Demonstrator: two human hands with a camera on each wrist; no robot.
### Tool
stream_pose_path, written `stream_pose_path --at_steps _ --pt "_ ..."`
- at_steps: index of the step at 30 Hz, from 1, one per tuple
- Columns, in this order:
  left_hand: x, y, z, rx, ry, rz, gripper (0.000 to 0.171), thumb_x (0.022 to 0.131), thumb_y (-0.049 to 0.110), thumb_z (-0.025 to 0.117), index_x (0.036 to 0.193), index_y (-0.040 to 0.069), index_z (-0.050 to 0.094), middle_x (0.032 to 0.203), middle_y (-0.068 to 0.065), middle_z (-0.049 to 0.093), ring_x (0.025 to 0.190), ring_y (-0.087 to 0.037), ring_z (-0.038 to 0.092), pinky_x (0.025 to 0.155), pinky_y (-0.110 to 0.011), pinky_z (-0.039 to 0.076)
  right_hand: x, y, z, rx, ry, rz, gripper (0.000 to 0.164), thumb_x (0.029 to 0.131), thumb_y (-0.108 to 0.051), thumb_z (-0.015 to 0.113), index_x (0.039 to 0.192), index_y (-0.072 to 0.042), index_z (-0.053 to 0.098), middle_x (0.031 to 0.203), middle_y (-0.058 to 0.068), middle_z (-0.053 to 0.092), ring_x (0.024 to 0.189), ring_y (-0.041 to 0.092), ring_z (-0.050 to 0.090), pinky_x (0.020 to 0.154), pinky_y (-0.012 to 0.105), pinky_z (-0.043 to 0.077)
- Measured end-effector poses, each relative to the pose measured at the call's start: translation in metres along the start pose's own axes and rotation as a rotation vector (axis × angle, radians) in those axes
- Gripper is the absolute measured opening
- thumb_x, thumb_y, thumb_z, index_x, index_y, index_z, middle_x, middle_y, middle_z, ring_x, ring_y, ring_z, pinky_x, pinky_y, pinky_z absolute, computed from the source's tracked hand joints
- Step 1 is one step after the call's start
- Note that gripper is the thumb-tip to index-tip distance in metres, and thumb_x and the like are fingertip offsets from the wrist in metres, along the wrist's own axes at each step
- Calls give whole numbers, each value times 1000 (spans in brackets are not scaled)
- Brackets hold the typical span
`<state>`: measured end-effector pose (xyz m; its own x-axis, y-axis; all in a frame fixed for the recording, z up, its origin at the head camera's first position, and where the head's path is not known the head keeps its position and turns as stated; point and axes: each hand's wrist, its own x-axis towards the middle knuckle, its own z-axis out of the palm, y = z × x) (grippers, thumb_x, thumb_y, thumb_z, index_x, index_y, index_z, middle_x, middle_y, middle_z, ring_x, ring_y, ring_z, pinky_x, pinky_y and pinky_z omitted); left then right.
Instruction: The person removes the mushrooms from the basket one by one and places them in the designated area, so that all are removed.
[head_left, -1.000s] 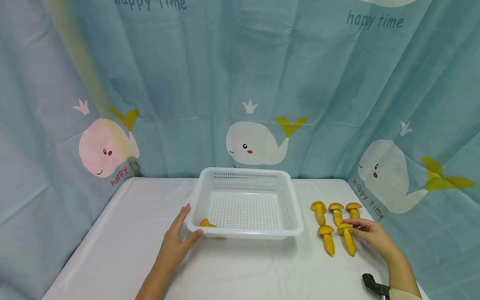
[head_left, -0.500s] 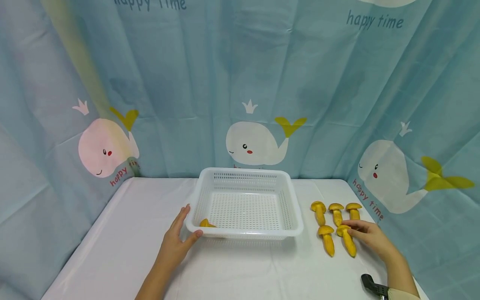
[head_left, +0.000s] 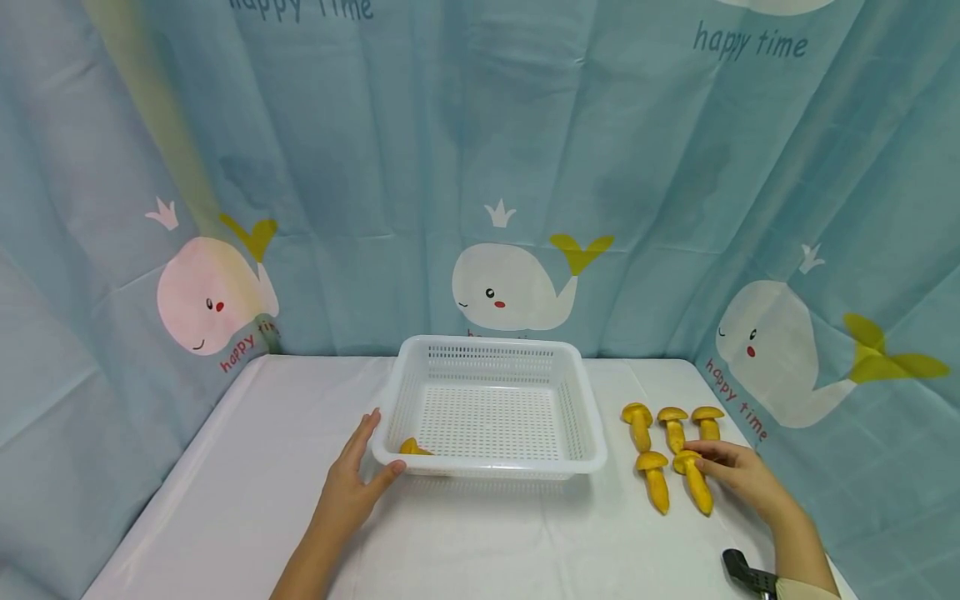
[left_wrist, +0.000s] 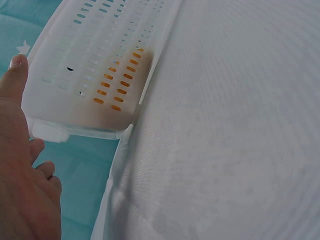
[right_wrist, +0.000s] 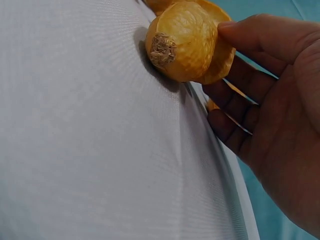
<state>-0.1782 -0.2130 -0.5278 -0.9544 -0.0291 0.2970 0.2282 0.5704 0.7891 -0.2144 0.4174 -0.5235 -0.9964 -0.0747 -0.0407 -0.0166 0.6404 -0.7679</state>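
Observation:
A white perforated plastic basket (head_left: 487, 465) stands on the table, with part of a yellow mushroom (head_left: 413, 447) showing in its near left corner. My left hand (head_left: 349, 487) spans that corner, fingers extended along the left side and thumb touching the front rim; the left wrist view has the left hand (left_wrist: 27, 165) beside the basket wall (left_wrist: 65, 95). On the right, my right hand (head_left: 742, 473) pinches a yellow mushroom (head_left: 699, 490) near its cap between thumb and fingers. The right wrist view shows this mushroom's stem end (right_wrist: 180, 42) close to the cloth.
Around the held mushroom lie several more: a mushroom (head_left: 656, 487) just left, and a back row with a left mushroom (head_left: 639, 427), a middle one (head_left: 673, 427) and a right one (head_left: 707, 421). White cloth (head_left: 480, 542) covers the table; a blue whale-print curtain (head_left: 375, 208) encloses it.
The pinched mushroom has shifted very slightly left and toward me, and my right hand has moved a little with it. My left hand and the basket have stayed in place.

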Motion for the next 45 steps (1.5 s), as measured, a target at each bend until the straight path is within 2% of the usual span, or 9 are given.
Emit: stream_pose_path --at_steps 11,25,32,37,42,45 --pt "0 -1 0 4 2 5 91 88 42 80 163 30 28 170 -7 24 154 -41 26 114 -74 28 0 0 1 -3 3 -6 39 100 -27 68 133 -6 67 130 11 67 99 -1 57 81 20 51" --pt "0 -2 0 0 4 -1 92 88 42 81 162 35 28 170 -7 24 154 -40 25 115 -73 28 -2 -3 1 -36 24 -15 40 101 -30 67 133 -6 67 131 13 67 99 -2 57 82 18 50" --pt "0 -3 0 1 2 7 92 88 42 80 163 34 27 170 -8 24 154 -41 26 115 -72 28 -5 -11 1 -39 69 -19 39 102 -31 66 132 -6 67 130 16 68 99 -1 58 81 19 50" --pt "0 -3 -1 4 -1 7 92 88 41 80 163 30 28 170 -8 24 154 -41 26 114 -73 29 -7 -16 -2 -37 115 -57 35 103 -28 64 132 -8 67 129 18 67 96 1 59 79 19 53" --pt "1 -2 0 -11 2 8 91 88 41 81 163 27 30 170 -8 24 154 -40 25 114 -73 29 -7 -26 -6 -46 166 -122 36 104 -27 63 134 -8 66 123 12 65 95 2 60 79 16 54" --pt "0 -2 1 -17 5 4 91 88 41 81 163 28 30 170 -7 24 155 -40 25 114 -73 29 -6 -36 -8 -77 168 -122 39 104 -33 62 136 -11 66 126 11 64 96 2 58 79 17 54"
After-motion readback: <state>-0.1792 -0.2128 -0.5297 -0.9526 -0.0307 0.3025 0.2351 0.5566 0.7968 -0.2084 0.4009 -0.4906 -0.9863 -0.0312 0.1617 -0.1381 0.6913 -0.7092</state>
